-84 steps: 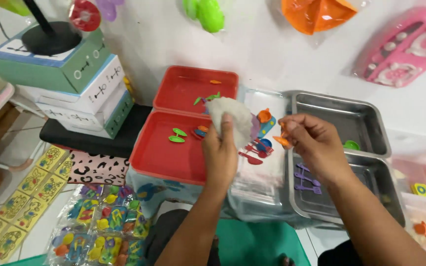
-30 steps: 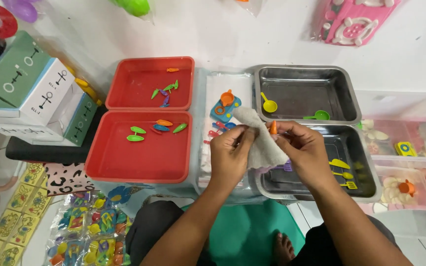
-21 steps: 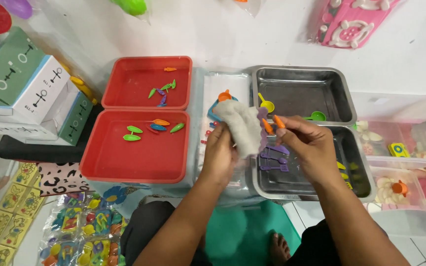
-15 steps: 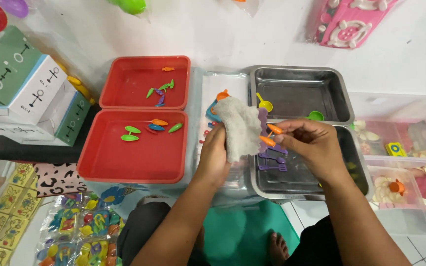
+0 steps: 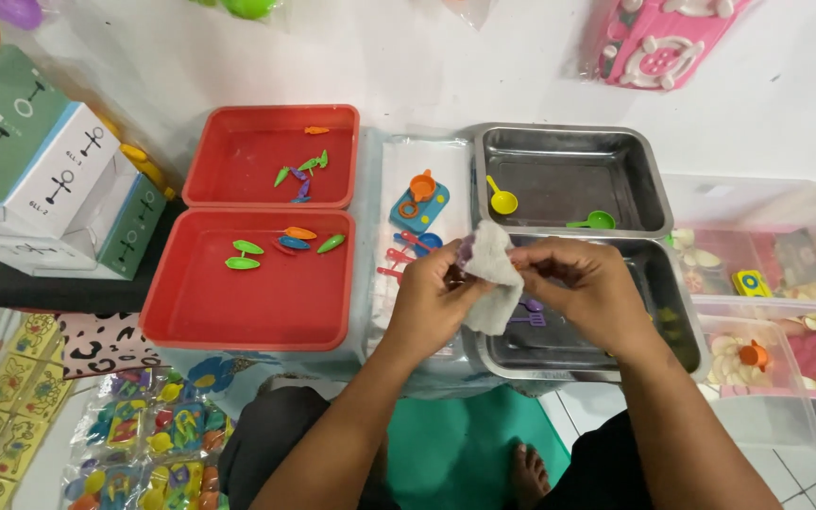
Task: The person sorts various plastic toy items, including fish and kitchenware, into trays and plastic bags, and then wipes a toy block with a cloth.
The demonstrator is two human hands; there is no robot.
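A: Hands first. Where are they?

B: Middle of the frame, pressed together. Left hand [image 5: 432, 297] and right hand [image 5: 587, 288] are both clamped on a pale cloth [image 5: 491, 279], over the near edge of the lower steel tray [image 5: 682, 321].

A: What has changed?

B: Half a second ago the right hand pinched an orange piece beside the cloth, fingers apart from the left hand. Now no orange shows; the hands have closed in on the cloth, and a purple bit peeks out at its upper left edge. I judge a small piece is being wiped inside the fold.

A: And round about?

B: Upper steel tray [image 5: 644, 161] holds a yellow spoon [image 5: 501, 198] and a green one [image 5: 595, 222]. Left of centre, two red trays [image 5: 172, 321] carry small green, orange and blue bits. A blue toy stove [image 5: 419, 203] lies between red and steel trays. Boxes [image 5: 40, 179] are stacked at upper left.
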